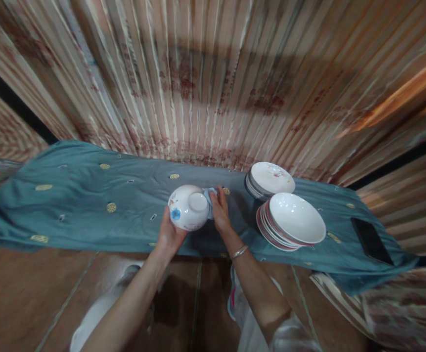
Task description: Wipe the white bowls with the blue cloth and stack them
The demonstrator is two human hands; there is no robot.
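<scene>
A white bowl [185, 205] with a blue flower is held tilted over the table, its outside and foot ring facing me. My left hand [171, 231] grips the bowl at its lower left side. At the bowl's right side, my right hand [219, 209] is closed on a light blue cloth [209, 201] pressed against the china. To the right stands a stack of white bowls [296, 218] with reddish rims. Behind that stack is a pile of white plates [272, 178], the top one bearing a floral print.
A green patterned cloth [84, 195] covers the long narrow table. A dark phone [371, 239] lies near its right end. Pleated curtains [205, 88] hang close behind. Dark poles [14, 98] slant at both sides, and brown floor tiles [33, 288] show in front.
</scene>
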